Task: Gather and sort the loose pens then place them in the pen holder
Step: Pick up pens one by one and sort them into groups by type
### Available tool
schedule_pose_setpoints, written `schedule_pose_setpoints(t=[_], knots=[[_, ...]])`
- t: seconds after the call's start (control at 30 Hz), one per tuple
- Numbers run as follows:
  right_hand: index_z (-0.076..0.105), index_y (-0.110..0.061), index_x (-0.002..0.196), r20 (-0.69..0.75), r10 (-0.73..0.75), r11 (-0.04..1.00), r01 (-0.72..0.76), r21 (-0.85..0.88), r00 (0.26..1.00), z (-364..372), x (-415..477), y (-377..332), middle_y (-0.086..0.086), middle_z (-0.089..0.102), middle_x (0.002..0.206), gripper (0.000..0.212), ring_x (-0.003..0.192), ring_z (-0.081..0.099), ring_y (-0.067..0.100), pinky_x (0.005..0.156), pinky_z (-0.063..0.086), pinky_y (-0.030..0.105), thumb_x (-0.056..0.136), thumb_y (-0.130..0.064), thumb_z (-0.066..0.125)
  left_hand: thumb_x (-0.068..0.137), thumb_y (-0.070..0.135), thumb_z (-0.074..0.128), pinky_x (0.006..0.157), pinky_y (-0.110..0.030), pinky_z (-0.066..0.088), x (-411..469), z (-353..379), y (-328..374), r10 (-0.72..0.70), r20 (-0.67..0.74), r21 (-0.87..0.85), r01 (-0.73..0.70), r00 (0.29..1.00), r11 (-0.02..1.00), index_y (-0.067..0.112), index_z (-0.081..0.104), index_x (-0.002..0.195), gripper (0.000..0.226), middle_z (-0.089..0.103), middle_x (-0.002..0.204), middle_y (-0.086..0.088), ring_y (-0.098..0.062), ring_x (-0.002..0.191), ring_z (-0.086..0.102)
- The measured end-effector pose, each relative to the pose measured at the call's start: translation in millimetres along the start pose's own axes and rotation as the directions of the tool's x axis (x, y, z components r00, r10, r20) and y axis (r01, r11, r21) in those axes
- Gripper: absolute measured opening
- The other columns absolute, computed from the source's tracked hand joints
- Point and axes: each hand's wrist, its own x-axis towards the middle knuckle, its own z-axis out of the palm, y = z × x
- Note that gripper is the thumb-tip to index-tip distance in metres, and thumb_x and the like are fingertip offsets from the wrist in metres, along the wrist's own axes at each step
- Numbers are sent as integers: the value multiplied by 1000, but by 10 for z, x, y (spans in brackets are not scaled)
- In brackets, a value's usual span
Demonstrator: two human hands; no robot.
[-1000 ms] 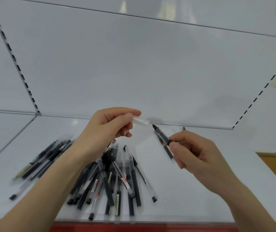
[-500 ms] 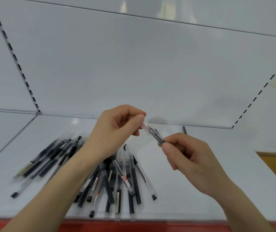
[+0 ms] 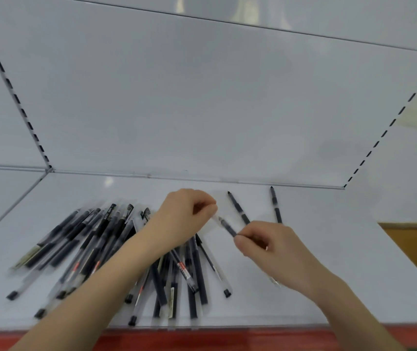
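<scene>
My left hand pinches a clear pen cap at its fingertips. My right hand pinches a black pen whose tip points up-left into that cap. Both hands hover low over the white shelf. A heap of several black pens with clear caps lies fanned out under my left forearm. Two uncapped black pens lie behind my right hand near the back wall. No pen holder is in view.
The shelf has a white back panel with slotted uprights at left and right. A red strip runs along the front edge. A yellow-brown surface shows past the shelf's right end.
The cap and pen tip came together, and both hands dropped lower toward the shelf. The camera view tilted, so two more loose pens show at the back.
</scene>
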Motion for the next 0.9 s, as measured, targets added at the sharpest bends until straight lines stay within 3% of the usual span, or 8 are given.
schedule_pose_setpoints(t=[0.07,0.17,0.27,0.43,0.57,0.77,0.9], knots=[[64,-16,80,-30,10,992,-13,-125,1000,72,23,109,-5,62,71,18,64,55,7,65,47,23,87,-29,54,92,24,50,81,-17,36,0,60,-87,-10,16,136,8,1000,991,14,62,114,27,63,104,-2,-16,94,55],[64,-18,89,11,35,969,-32,-244,999,124,55,178,-7,62,78,20,74,59,12,71,48,28,89,-34,52,93,23,47,80,-21,37,3,70,-186,2,13,239,-6,1000,971,13,62,110,25,56,93,-2,-14,84,46],[63,-19,88,51,21,967,-8,-256,998,100,93,162,-8,62,79,24,74,58,10,71,47,25,88,-41,53,92,23,47,77,-24,38,3,46,-239,28,13,273,-30,1000,961,12,64,99,21,52,85,0,-14,80,46],[61,-15,85,-82,9,943,-36,-331,997,-25,443,162,-2,63,86,24,83,57,17,75,44,30,89,-37,51,92,21,47,71,-22,33,-34,-5,-273,28,1,264,-28,1000,964,13,64,91,19,53,83,1,-15,80,48],[56,-9,92,-29,109,891,-111,-439,994,10,730,213,5,60,96,26,89,57,24,72,42,32,87,-33,52,92,20,48,75,-26,38,-31,-66,-308,23,1,309,-22,1000,951,11,66,91,20,53,84,-1,-17,80,48],[60,-3,100,49,130,892,-95,-441,990,67,775,164,12,64,100,21,93,60,29,78,48,37,87,-17,50,90,16,47,75,-33,42,232,-320,-517,-11,-36,424,25,999,905,11,57,75,19,54,80,-5,-28,85,55],[60,3,96,74,144,918,-106,-382,987,35,691,144,14,62,87,24,77,56,24,66,41,31,85,-16,50,91,13,46,81,-36,44,477,-333,-588,31,-41,466,-8,999,885,4,64,92,21,59,94,-13,-31,91,56]])
